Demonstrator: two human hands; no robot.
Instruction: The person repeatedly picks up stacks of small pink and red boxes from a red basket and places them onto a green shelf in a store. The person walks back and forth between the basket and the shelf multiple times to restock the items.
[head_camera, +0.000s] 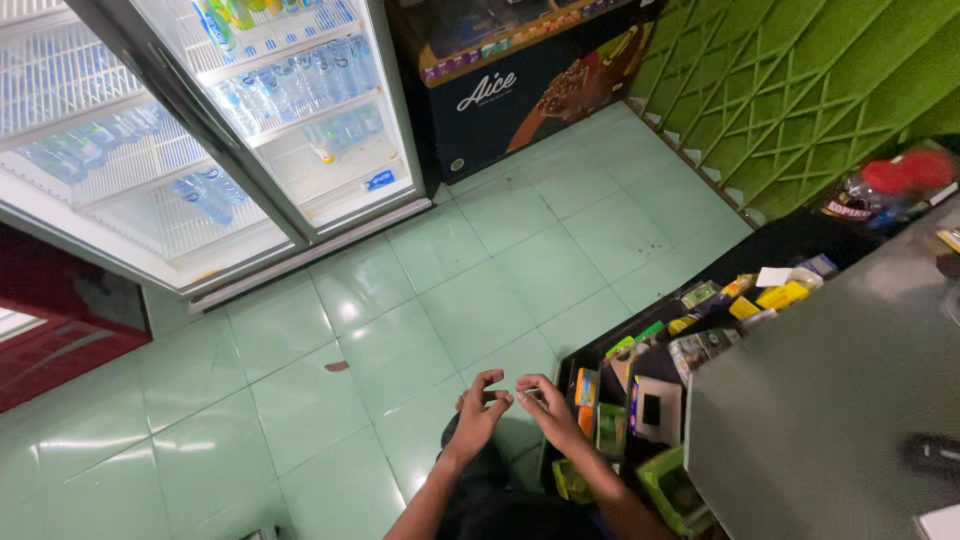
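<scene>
My left hand (478, 408) and my right hand (545, 405) are raised close together over the green tiled floor, fingertips nearly meeting. The left hand's fingers are curled and apart, with nothing visible in them. The right hand's fingers pinch something small and pale; I cannot tell what it is. Just right of the hands is a dark shelf (640, 350) holding several small colourful packets and boxes.
A glass-door fridge (230, 150) with bottled drinks stands at the upper left. A dark freezer chest (520, 85) is behind. A green lattice wall (800, 90) runs along the upper right. A grey counter top (830, 390) fills the lower right.
</scene>
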